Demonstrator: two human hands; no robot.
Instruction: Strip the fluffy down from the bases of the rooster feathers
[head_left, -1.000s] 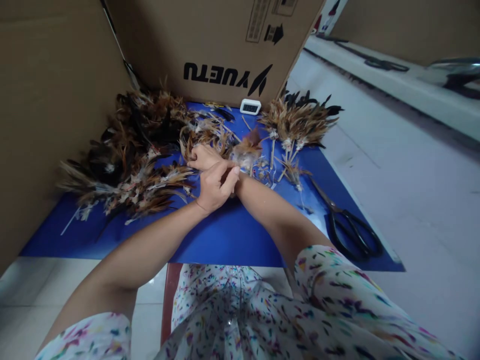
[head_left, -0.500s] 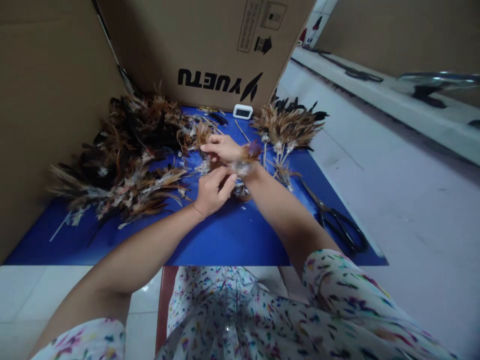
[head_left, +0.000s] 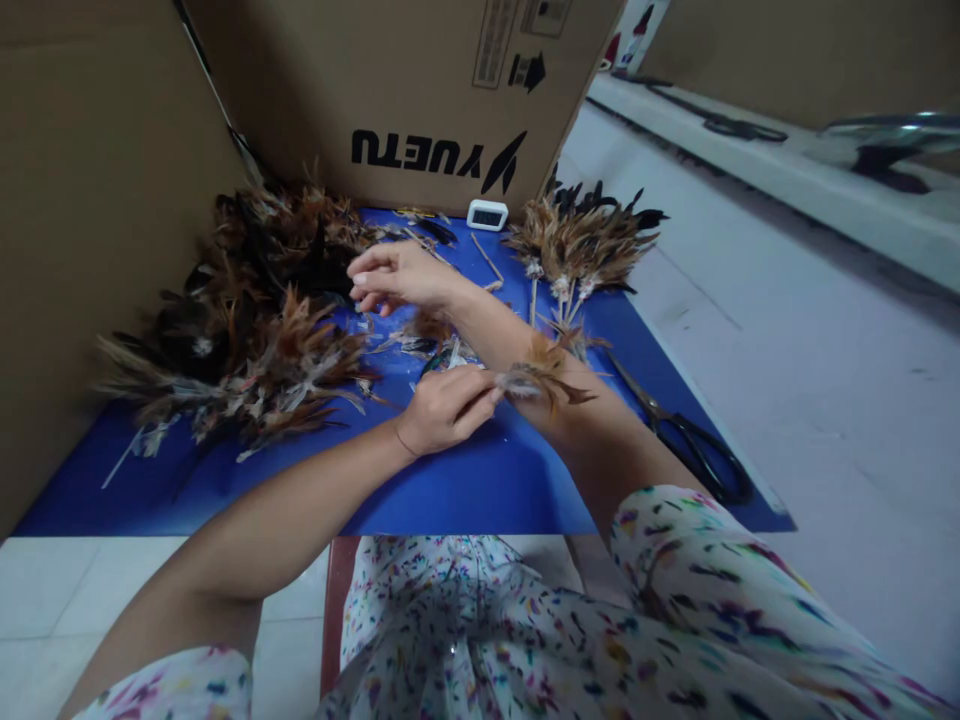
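Observation:
My left hand [head_left: 450,408] is closed on a small brown feather bunch [head_left: 551,380], pinched at its pale base, with the feathers pointing right in front of my right forearm. Further up, my right hand [head_left: 397,277] reaches over the blue surface [head_left: 450,490]. Its fingers are slightly curled and apart, with nothing visible in them, beside the large pile of brown and black feathers [head_left: 255,290] on the left. Loose feather scraps [head_left: 427,335] lie between my hands.
Black-handled scissors [head_left: 679,430] lie at the right edge. Behind them are feather bunches on sticks [head_left: 585,240]. A small white digital clock [head_left: 487,215] stands before the cardboard box [head_left: 300,90]. Another cardboard panel [head_left: 90,200] rises on the left.
My right hand has moved left, away from my left hand, to the feather pile. My left hand has shifted slightly right and nearer to me with the feather bunch.

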